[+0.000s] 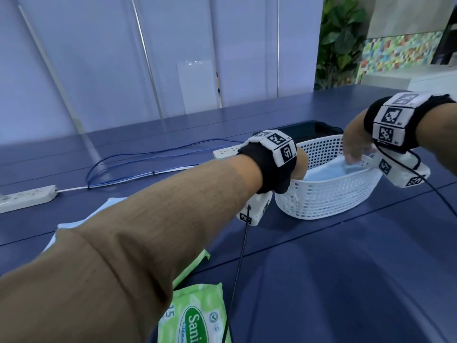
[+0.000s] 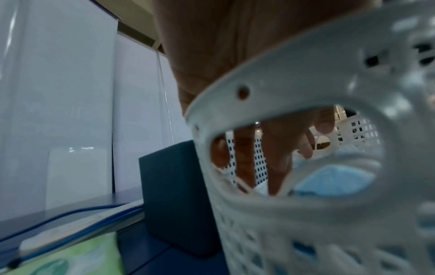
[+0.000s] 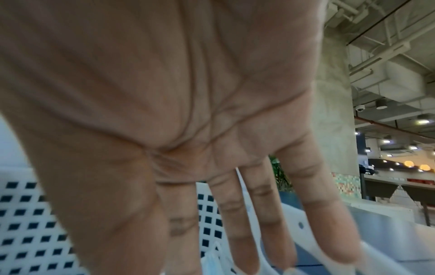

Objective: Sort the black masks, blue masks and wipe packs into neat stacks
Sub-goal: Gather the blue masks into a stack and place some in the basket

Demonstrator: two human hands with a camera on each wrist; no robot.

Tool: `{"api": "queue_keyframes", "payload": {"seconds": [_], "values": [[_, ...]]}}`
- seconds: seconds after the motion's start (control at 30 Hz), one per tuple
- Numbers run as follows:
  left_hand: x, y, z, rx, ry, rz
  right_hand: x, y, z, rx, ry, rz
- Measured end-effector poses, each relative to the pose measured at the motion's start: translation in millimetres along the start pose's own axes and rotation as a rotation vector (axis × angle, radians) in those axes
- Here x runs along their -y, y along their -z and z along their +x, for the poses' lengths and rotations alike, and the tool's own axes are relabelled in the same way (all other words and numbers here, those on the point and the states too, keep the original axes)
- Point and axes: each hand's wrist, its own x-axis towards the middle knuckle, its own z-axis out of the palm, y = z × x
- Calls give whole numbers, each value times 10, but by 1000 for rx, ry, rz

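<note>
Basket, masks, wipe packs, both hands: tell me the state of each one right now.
white basket: upright on the table, blue masks inside.
blue masks: lying in the basket, under both hands.
wipe pack: flat on the table, near edge.
left hand: fingers reaching down inside the basket; grip unclear.
right hand: fingers straight, reaching to the masks.

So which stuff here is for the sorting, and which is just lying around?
For the sorting:
- pale blue masks in the white plastic mesh basket
- green wipe pack
- left hand and right hand, both reaching into the basket

Just lying around:
- white power strip
- blue cable
- green leafy plant
</note>
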Motion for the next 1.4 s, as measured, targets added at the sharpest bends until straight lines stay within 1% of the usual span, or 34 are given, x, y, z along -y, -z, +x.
{"api": "queue_keyframes", "payload": {"seconds": [0.03,0.07,0.1,0.13,0.17,0.2,0.23,0.3,0.33,0.4,0.43,0.47,0.57,0.63,0.67,0.73,0.8,0.83,0.87,0.93,1.0,1.07,1.1,1.17,1.23,1.3,1.33,1.37,1.4], "values": [[40,-48,30,6,-35,-10,3,7,-27,-47,-27,-88],[79,-23,70,23,-54,-4,-4,1,-22,-88,-22,-222],[128,2,167,5,-82,-7,4,-4,-38,-152,7,-339],[104,38,111,-19,-115,-12,41,24,-125,-156,29,-302],[66,124,-129,-110,-113,5,90,68,-245,-145,75,-218],[-34,193,-601,-233,-65,5,133,124,-362,-146,106,-132],[-103,230,-1010,-352,-51,-55,176,187,-494,-163,146,-37],[-69,344,-1574,-553,16,-145,330,298,-760,-236,278,110],[-8,349,-1871,-629,14,-209,416,328,-873,-292,366,164],[203,267,-2433,-632,47,-295,648,317,-1065,-386,526,238],[362,159,-2613,-623,80,-411,792,283,-1142,-386,593,269],[505,16,-2795,-604,107,-512,969,226,-1210,-356,657,298],[959,-640,-3233,-475,255,-790,1554,-47,-1356,-145,830,434],[1250,-1200,-3486,-408,407,-928,1974,-254,-1355,31,880,524],[1370,-1482,-3602,-397,485,-998,2193,-358,-1334,107,873,550],[1525,-2003,-3818,-381,642,-1139,2586,-558,-1298,263,799,565],[1578,-2382,-3978,-352,722,-1246,2879,-710,-1310,367,732,570],[1576,-2529,-4031,-338,748,-1270,2982,-772,-1343,381,725,563],[1573,-2638,-4065,-340,780,-1268,3065,-812,-1381,381,718,555],[1597,-2762,-4090,-399,855,-1233,3167,-871,-1480,369,699,555],[1679,-2806,-4081,-441,913,-1119,3251,-863,-1547,336,667,607],[1786,-2827,-4086,-383,952,-971,3330,-846,-1593,294,620,652],[1827,-2842,-4084,-341,964,-944,3372,-848,-1600,279,601,675],[1899,-2879,-4049,-304,950,-950,3458,-881,-1628,257,568,725],[1921,-2907,-3995,-335,938,-1045,3544,-929,-1625,258,532,743],[1899,-2910,-3944,-360,939,-1112,3620,-986,-1638,283,494,832],[1890,-2903,-3927,-360,926,-1133,3661,-1025,-1654,271,473,880],[1871,-2885,-3919,-359,896,-1149,3692,-1063,-1656,223,473,906],[1845,-2860,-3912,-361,866,-1158,3720,-1111,-1641,140,482,904]]}}
